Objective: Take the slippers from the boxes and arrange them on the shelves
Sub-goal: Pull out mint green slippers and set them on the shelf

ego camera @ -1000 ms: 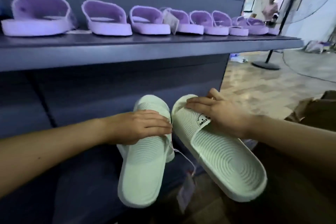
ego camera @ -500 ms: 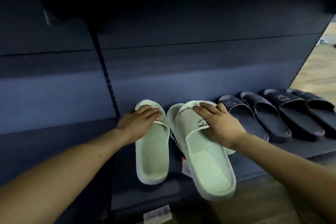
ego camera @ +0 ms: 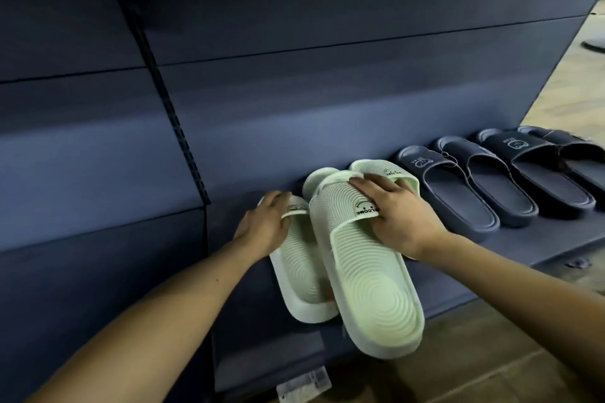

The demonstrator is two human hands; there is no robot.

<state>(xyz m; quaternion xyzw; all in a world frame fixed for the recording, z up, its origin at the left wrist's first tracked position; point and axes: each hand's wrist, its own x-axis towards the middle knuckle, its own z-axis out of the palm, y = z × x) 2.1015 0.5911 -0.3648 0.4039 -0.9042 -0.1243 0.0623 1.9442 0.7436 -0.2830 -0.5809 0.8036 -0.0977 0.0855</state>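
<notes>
Dark blue shelf (ego camera: 510,239) runs right from the slotted upright (ego camera: 170,108). Closest to the upright lie pale green slippers (ego camera: 301,275), toes to the back panel, one tilted over the others with its heel past the front edge. Farther from the upright, four navy slippers (ego camera: 458,199) sit side by side; a paper label (ego camera: 304,383) is at the front edge.

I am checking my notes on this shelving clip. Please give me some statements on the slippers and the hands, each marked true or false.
1. The right hand holds the strap of a green slipper. True.
2. The dark slippers stand left of the green ones. False: they stand to the right.
3. The left hand holds the strap of a second green slipper. True.
4. The green footbeds are smooth. False: they are ribbed.
</notes>
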